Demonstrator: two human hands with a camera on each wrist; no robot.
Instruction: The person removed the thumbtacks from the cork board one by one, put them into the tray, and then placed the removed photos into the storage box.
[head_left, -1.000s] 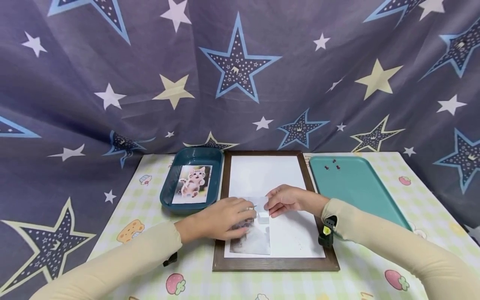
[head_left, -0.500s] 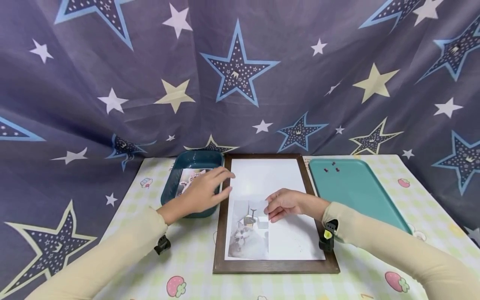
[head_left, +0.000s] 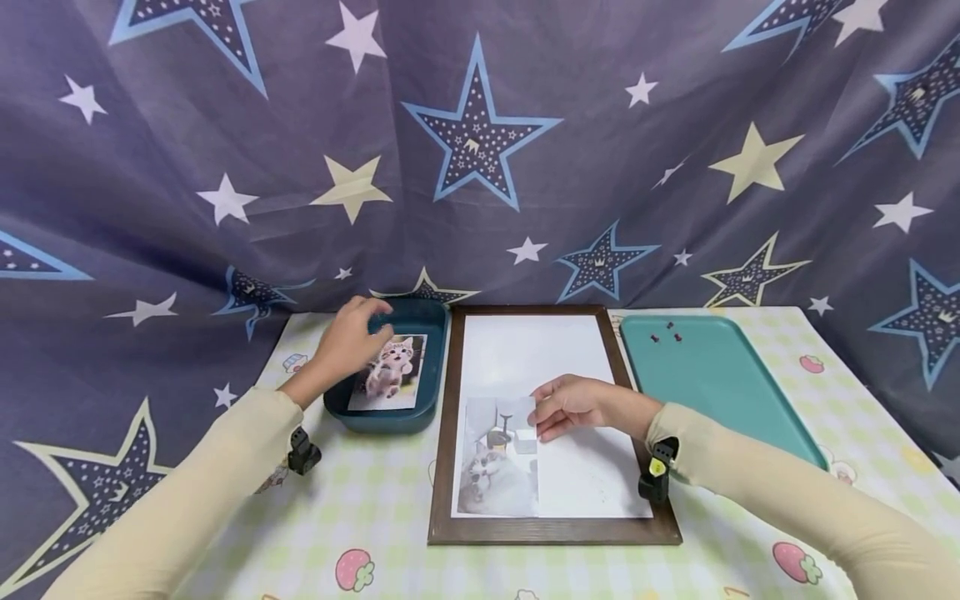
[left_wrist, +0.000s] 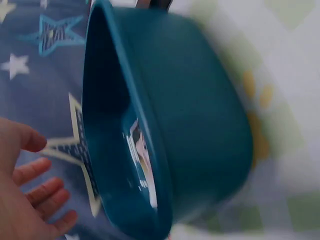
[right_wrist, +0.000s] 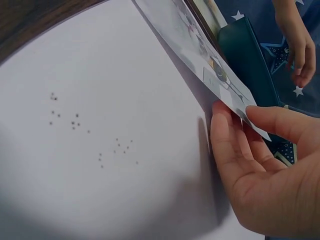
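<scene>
My right hand (head_left: 572, 407) pinches the right edge of a pale photo print (head_left: 487, 479) between thumb and fingers. The print lies over the lower left of a white board (head_left: 592, 467) with a brown frame; in the right wrist view its pinched edge (right_wrist: 220, 82) is lifted off the surface. Over the left rim of a dark teal bin (head_left: 386, 421) hovers my left hand (head_left: 348, 340), its fingers loosely bent and holding nothing. Inside that bin lies a kitten photo (head_left: 393, 379), partly covered by the hand in the head view.
At the right, a green tray (head_left: 712, 383) carries several small dark red pins (head_left: 655, 338). Clusters of small holes (right_wrist: 75, 122) mark the board. A checked cloth (head_left: 390, 500) covers the table, and a star-patterned curtain (head_left: 480, 250) hangs behind.
My left hand has left the pale print and travelled up and left, across the bin to its far left side. The right hand has stayed at the print's edge.
</scene>
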